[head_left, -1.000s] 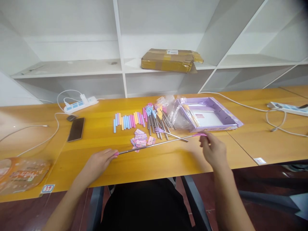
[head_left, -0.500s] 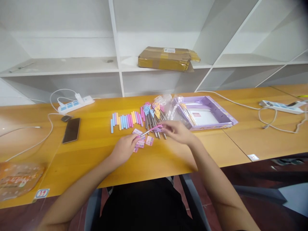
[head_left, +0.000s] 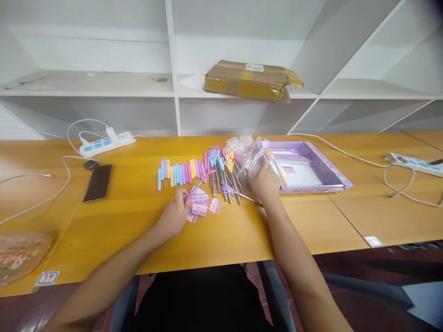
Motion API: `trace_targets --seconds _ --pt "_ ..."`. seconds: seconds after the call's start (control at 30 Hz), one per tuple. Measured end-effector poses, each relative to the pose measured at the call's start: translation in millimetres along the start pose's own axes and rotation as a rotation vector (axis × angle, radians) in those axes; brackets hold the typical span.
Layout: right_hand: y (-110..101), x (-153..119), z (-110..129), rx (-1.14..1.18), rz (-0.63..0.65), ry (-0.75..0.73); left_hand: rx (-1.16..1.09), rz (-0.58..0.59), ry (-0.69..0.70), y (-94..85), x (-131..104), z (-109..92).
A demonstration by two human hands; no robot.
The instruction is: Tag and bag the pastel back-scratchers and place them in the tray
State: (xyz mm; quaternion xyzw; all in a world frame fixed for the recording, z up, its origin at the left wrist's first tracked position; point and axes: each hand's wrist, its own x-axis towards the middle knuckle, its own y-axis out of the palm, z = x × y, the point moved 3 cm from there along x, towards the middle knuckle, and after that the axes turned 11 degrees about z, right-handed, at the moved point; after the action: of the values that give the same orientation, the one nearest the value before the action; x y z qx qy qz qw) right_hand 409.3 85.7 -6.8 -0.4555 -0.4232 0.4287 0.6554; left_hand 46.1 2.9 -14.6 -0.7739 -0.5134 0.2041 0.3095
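My left hand (head_left: 175, 213) is closed around the pink handle of a back scratcher (head_left: 197, 186), whose metal rod and pink claw point up and right. Beneath it lie several pink printed cards (head_left: 200, 210). My right hand (head_left: 265, 183) is at the clear plastic bags (head_left: 246, 151), with its fingers closed on the near edge of one. A purple-headed back scratcher (head_left: 229, 189) lies with its rod running toward my right wrist. Between my hands is a pile of metal-rod scratchers with blue, yellow and pink claws (head_left: 221, 161). Coloured handle tubes (head_left: 180, 174) lie in a row to the left.
A purple tray (head_left: 313, 188) holding a few scratchers stands to the right. On the left are a phone (head_left: 98, 183) and a power strip (head_left: 107, 144) with cables; another power strip (head_left: 415, 164) is at far right. A taped cardboard box (head_left: 245, 83) sits on the shelf.
My right hand has left the pink scratcher's claw and moved right and up to the plastic bags. My left hand keeps the scratcher, now slightly farther left and tilted more upward.
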Motion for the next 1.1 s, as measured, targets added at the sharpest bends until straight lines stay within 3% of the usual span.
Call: trace_targets --seconds 0.33,0.43,0.57,0.67,0.73,0.83,1.0,1.1 --pt "7 5 -4 0.031 0.13 0.055 0.04 0.071 0.041 -2.6 -1 -7" --pt "0 5 -4 0.141 0.015 -0.002 0.027 0.079 0.103 -3.3 -1 -8" --pt "-11 1 0 0.406 -0.219 -0.189 -0.026 0.066 0.128 -7.4 -1 -10" --pt "-14 -11 17 0.666 -0.266 -0.37 -0.09 0.044 0.119 -11.1 -1 -11" --pt "-14 -26 34 0.852 -0.192 -0.478 -0.136 0.047 0.107 -12.3 0 -10" --pt "-10 -54 67 1.086 0.044 -0.619 -0.213 0.067 0.116 -10.7 2 -9" --pt "1 -97 112 1.098 0.46 -0.931 -0.489 0.161 0.15 6.1 4 -6" --pt "12 -108 122 1.237 0.692 -0.917 -0.692 0.173 0.085 15.1 3 -5"
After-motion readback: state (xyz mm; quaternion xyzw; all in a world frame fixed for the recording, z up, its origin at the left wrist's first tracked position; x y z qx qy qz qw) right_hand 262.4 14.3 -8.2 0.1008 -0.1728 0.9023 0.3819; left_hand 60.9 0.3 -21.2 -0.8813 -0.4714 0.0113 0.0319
